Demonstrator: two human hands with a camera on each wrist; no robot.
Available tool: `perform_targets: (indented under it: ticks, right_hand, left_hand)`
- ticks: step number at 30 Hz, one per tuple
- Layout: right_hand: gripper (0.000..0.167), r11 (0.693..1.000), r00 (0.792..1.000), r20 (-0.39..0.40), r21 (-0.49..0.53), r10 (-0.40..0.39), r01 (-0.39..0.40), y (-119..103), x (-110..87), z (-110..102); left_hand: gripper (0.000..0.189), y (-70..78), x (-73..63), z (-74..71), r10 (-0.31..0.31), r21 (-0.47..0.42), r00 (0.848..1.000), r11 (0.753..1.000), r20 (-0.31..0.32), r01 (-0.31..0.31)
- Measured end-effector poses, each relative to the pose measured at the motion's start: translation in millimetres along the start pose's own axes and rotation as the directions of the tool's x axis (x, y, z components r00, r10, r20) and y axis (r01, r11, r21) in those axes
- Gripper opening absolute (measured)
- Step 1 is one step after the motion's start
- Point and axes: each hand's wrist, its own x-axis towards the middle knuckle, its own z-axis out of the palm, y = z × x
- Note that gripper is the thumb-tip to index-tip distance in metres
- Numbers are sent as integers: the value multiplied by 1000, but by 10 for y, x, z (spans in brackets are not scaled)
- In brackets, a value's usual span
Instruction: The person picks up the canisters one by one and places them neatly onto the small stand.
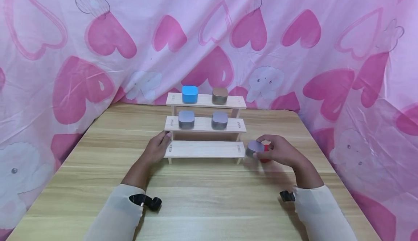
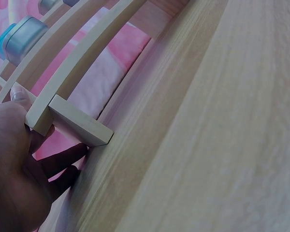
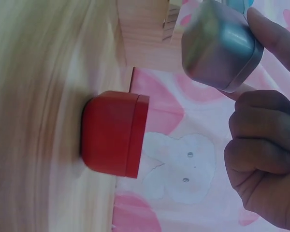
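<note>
While the rack (image 1: pixel 203 123) is gripped at its left end by the left hand (image 1: pixel 156 147), a grey tin (image 1: pixel 254 147) is pinched above the counter (image 1: pixel 209 197) by the fingers (image 3: pixel 276 41) of the right hand (image 1: pixel 277 150). Just left of this tin, the bottom tier (image 1: pixel 204 149) is set lengthwise from left to right.

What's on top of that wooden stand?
The top step holds a blue tin and a brown tin; the middle step, two grey tins. Their insides and the wood beneath are hidden.

Head view down over hands (image 1: pixel 157 147) (image 1: pixel 277 150)
</note>
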Motion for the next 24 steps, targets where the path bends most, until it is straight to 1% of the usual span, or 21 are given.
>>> perform_targets:
  ticks: [4,11,19,24]
  right_hand:
    - [57,1000,1000,-20,5,-20,21,-56,4,2]
    - [56,997,997,-24,26,-70,70,-190,-17,18]
    - [59,992,992,-43,40,-116,117,-362,-42,28]
    - [61,989,990,-66,66,-127,131,-431,-37,87]
  left_hand:
    - [52,-6,-1,-8,-6,-8,1000,1000,7,6]
    - [57,2,-5,-20,-15,-11,1000,1000,26,15]
    - [56,-10,-9,-19,-3,-18,1000,1000,6,3]
    - [55,-17,-11,-15,0,-11,1000,1000,0,0]
